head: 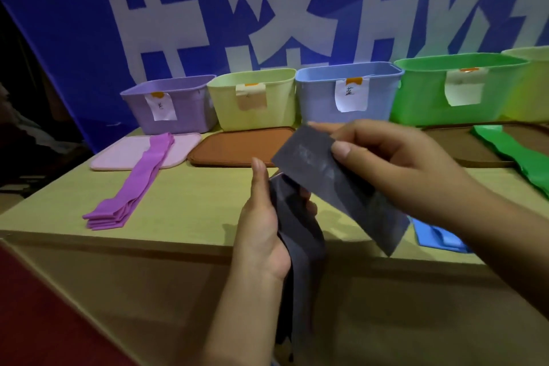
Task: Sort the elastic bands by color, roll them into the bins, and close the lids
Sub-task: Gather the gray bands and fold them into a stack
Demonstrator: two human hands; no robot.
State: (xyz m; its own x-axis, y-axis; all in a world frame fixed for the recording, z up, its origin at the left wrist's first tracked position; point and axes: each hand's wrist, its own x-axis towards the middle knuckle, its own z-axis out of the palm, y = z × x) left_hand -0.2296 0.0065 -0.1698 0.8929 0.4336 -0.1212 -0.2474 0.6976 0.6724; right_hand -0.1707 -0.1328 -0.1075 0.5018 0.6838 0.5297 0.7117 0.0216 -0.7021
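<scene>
Bins are lining the table's (184, 211) far edge: purple bin (175, 110), yellow bin (252, 104), blue bin (347, 95), green bin (454, 89). Nearer, both hands are sharing 1 dark gray band (335, 184). Its long axis is slanting from upper left to lower right; the right hand (395, 163) is pinching the top end, while the left hand (261, 232) is gripping the hanging folds below, nearest the person.
</scene>
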